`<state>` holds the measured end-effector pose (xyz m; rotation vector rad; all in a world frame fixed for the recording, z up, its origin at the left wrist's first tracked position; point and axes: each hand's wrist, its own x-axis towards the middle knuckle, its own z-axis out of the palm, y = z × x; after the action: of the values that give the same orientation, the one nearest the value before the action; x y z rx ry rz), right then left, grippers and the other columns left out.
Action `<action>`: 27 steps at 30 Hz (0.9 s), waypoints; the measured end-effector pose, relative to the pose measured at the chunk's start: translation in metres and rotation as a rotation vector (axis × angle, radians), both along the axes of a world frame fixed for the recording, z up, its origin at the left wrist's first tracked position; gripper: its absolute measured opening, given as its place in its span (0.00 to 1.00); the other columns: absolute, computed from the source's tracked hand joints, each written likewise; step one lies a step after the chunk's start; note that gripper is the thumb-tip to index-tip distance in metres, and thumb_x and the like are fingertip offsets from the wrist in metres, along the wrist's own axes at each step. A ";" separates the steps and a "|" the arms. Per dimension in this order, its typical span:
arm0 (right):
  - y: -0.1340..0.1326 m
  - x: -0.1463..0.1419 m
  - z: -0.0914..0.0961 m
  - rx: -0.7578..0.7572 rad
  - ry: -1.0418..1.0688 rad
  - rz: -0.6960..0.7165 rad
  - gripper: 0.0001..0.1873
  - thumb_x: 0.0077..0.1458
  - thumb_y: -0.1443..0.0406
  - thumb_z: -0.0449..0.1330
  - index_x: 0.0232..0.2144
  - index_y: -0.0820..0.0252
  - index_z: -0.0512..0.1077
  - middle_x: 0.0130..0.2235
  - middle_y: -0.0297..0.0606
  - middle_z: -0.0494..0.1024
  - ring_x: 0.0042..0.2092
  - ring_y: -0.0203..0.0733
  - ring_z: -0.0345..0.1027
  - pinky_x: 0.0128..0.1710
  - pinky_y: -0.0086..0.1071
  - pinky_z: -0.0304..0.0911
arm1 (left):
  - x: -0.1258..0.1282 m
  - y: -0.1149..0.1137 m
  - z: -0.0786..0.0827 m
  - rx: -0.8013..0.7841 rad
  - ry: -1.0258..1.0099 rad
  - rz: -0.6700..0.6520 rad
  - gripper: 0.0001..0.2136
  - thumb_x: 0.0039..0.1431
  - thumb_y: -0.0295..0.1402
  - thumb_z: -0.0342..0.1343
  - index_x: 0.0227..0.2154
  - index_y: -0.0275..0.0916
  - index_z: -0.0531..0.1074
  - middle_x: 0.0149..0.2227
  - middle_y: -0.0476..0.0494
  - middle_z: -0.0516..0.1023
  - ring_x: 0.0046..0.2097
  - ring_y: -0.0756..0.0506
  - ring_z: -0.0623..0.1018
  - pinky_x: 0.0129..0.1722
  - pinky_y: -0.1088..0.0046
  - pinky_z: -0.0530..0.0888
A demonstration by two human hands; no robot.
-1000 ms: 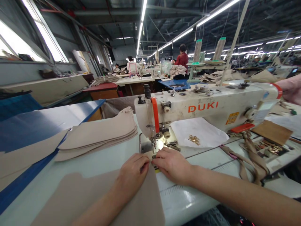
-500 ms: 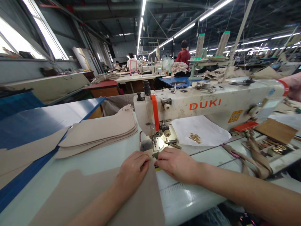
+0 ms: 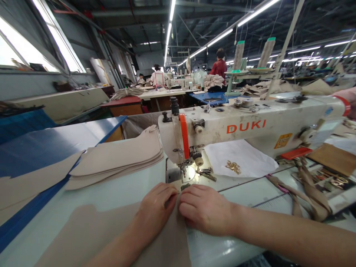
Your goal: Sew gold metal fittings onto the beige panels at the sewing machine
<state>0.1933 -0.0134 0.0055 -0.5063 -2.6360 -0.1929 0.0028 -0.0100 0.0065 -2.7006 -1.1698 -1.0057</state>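
A large beige fabric panel [image 3: 83, 231] lies flat on the pale sewing table, its right edge running up toward the sewing machine [image 3: 214, 128]. My left hand [image 3: 157, 204] rests on that panel with thumb and fingers pinched at its top right edge. Close beside it, my right hand [image 3: 204, 209] has curled fingers pressed on the same edge, so both fingertips nearly meet. Just beyond them are the lit needle plate [image 3: 189, 173] and the presser foot. What lies between the fingertips is partly hidden.
Several beige panels are stacked [image 3: 119, 154] left of the machine head. Gold metal pieces [image 3: 233, 167] lie on a white cloth [image 3: 250, 159] under the machine arm. Beige straps [image 3: 313, 193] and a parts tray [image 3: 330, 178] are at right. Co-workers sit farther back.
My right hand has slid left and nearer to me along the panel's edge, its fingers curling more. My left hand has shifted slightly nearer. The view has moved a little.
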 end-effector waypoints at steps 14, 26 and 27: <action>0.001 -0.002 -0.003 -0.142 -0.012 0.052 0.12 0.62 0.67 0.49 0.28 0.62 0.68 0.32 0.37 0.73 0.36 0.39 0.64 0.37 0.31 0.61 | 0.003 0.003 -0.003 0.039 0.038 0.008 0.10 0.61 0.26 0.46 0.27 0.39 0.70 0.28 0.46 0.76 0.31 0.48 0.75 0.33 0.72 0.74; 0.001 -0.001 -0.005 -0.157 -0.002 0.037 0.11 0.61 0.66 0.50 0.28 0.61 0.67 0.33 0.36 0.73 0.36 0.39 0.64 0.36 0.32 0.60 | 0.003 0.003 -0.002 0.040 0.018 -0.013 0.09 0.61 0.27 0.46 0.29 0.39 0.70 0.29 0.46 0.77 0.32 0.48 0.75 0.34 0.72 0.74; 0.001 -0.001 -0.005 -0.160 -0.004 0.036 0.11 0.61 0.66 0.50 0.28 0.61 0.67 0.33 0.36 0.73 0.36 0.39 0.64 0.37 0.32 0.60 | 0.003 0.004 -0.002 0.033 0.019 -0.016 0.09 0.61 0.27 0.46 0.29 0.39 0.70 0.29 0.46 0.77 0.32 0.48 0.75 0.34 0.72 0.74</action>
<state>0.1926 -0.0125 0.0003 -0.5098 -2.6754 0.0285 0.0060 -0.0064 0.0047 -2.6918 -1.1202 -0.9900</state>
